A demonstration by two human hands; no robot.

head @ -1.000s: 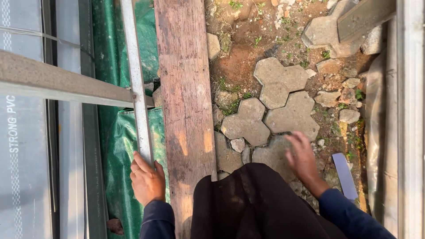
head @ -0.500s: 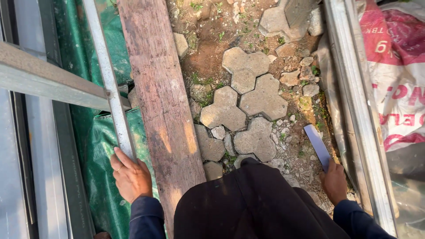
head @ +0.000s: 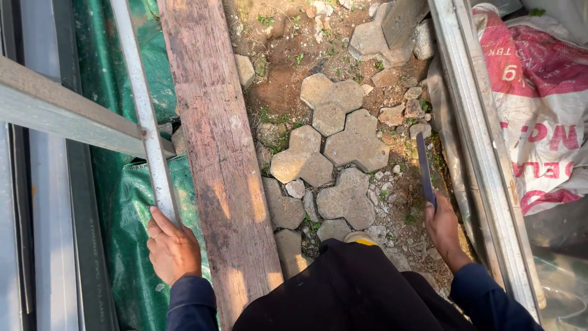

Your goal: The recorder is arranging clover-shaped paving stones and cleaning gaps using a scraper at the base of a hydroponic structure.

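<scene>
Fingers of the left hand are wrapping around a thin grey metal bar, which is running up the frame beside a worn wooden plank. The bar is lying over green netting and crossing a wider grey beam. The right hand is closing on a flat dark blade, which is pointing away over dirt and grey paving stones. A red and white sack is lying at far right.

We see bright, warm daylight on the long weathered wooden plank and grey hexagonal paving stones; shadows stay soft, focus sharp.
</scene>
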